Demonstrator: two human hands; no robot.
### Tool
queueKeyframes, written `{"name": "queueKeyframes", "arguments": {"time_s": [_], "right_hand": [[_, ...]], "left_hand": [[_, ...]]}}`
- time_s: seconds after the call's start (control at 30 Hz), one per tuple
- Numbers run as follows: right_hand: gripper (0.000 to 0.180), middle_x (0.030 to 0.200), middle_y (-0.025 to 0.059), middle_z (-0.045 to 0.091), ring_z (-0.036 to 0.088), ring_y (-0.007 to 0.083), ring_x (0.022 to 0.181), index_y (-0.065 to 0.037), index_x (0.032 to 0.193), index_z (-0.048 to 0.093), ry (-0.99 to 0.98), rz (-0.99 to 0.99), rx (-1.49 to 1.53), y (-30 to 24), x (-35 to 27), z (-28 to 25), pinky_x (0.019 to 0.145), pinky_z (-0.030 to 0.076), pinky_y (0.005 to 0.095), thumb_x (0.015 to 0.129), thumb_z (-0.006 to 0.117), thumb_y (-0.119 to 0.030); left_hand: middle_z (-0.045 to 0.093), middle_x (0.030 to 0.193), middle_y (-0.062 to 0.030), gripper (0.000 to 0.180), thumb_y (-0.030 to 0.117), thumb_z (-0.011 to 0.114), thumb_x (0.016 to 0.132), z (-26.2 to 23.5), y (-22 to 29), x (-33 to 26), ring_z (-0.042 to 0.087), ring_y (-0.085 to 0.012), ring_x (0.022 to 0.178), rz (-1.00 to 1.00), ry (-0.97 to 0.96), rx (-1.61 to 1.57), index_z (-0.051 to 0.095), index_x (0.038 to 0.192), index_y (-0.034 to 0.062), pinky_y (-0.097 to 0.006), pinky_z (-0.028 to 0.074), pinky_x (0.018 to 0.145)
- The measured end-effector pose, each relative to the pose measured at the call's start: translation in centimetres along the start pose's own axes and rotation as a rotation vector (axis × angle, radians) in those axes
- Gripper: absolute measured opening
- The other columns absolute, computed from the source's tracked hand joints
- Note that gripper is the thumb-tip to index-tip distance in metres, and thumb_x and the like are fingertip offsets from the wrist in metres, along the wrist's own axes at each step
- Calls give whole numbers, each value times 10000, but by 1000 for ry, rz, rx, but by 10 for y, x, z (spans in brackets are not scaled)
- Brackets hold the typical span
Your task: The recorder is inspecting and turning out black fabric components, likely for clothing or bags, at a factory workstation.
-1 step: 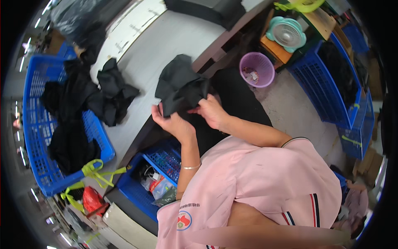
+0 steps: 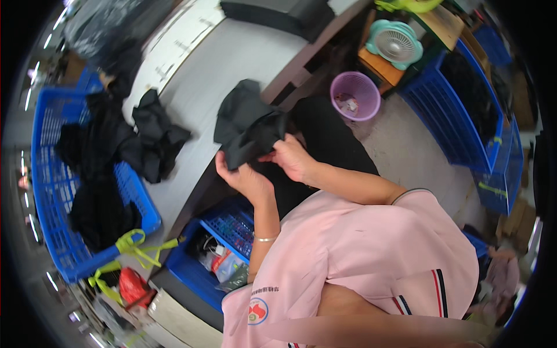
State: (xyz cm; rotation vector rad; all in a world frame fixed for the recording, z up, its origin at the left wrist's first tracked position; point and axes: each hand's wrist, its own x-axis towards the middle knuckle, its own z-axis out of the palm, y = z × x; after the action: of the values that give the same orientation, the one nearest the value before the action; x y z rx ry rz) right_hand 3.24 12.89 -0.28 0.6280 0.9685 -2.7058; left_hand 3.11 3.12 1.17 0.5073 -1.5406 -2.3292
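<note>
Both hands hold one black garment (image 2: 246, 130) at the near edge of the white bench (image 2: 232, 58). The left hand (image 2: 241, 177) is closed around the lower fold of the cloth from beneath; the right hand (image 2: 290, 158) pinches the fabric from the right, fingers curled onto it. The garment's upper part lies bunched on the bench, its lower part lifted between the hands. Against the earlier frame nothing has shifted: hands, cloth and grips sit in the same places.

To the left on the bench lies a pile of black clothes (image 2: 154, 139), spilling over into a blue basket (image 2: 52, 191) that holds more dark clothing. Under the bench's near edge stands a smaller blue crate (image 2: 191, 272) with mixed items. Far right, on the floor, are a purple wastebasket (image 2: 355, 95) and, beyond it, a teal fan (image 2: 394, 42).
</note>
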Motion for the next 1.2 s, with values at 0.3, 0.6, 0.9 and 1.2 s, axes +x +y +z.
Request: {"name": "queueKeyframes", "arguments": {"time_s": [0.3, 0.6, 0.9, 1.2], "right_hand": [[218, 1026, 110, 674, 690, 250, 825, -20, 1086, 646, -261, -507, -922, -10, -56, 1, 730, 568, 337, 901, 687, -129], [195, 1049, 161, 667, 676, 332, 938, -7, 1019, 636, -91, -1290, -1614, -36, -35, -13, 783, 561, 395, 865, 598, -122], [71, 871, 70, 672, 622, 195, 767, -51, 903, 646, -228, -409, -469, -71, 3, -35, 687, 530, 345, 837, 667, -62], [33, 879, 76, 669, 640, 183, 809, -45, 903, 638, -96, -235, -39, -87, 9, -31, 736, 538, 329, 883, 625, -67]], "left_hand": [[666, 1068, -103, 145, -18, 529, 972, 7, 22, 6, 634, -170, 933, 317, -54, 248, 591, 1095, -62, -309, 526, 861], [666, 965, -74, 263, -88, 620, 924, 36, 53, -15, 627, -157, 854, 609, -600, 700, 729, 1146, 2, -278, 511, 759], [667, 955, -120, 317, -56, 675, 823, 39, 48, -70, 666, -226, 840, 395, -1056, 617, 735, 1115, 53, -304, 530, 719], [653, 981, -103, 223, -25, 663, 863, 34, 35, -95, 627, -239, 934, 385, -1112, 369, 729, 1068, 34, -319, 500, 787]]}}
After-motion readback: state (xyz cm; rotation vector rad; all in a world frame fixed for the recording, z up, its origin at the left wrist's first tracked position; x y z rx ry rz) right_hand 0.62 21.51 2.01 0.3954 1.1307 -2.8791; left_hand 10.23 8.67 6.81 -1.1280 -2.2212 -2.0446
